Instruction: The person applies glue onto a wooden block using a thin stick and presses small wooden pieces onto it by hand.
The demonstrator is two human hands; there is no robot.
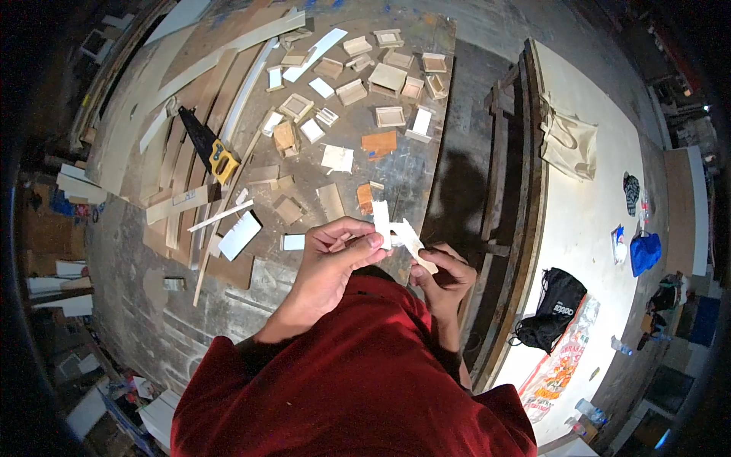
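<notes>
My left hand point(335, 255) is closed, pinching a small, pale, flat piece point(381, 221), perhaps wood, upright between thumb and fingers. Slightly lower on the right, my right hand point(445, 276) grips a narrow pale strip point(413, 245) with a rough edge, tilted toward the left. The two pieces come close together in front of my body; whether they touch or are joined, I cannot tell. Just beyond them, a small orange-brown wood block point(365, 199) lies on the work table point(304, 183).
Several small wooden box-like parts, among them an open box point(387, 78), are scattered over the table's far side. A yellow-handled handsaw point(209, 148) rests on long boards at left. The pale table on the right bears a tote bag point(569, 145) and a black drawstring bag point(554, 308).
</notes>
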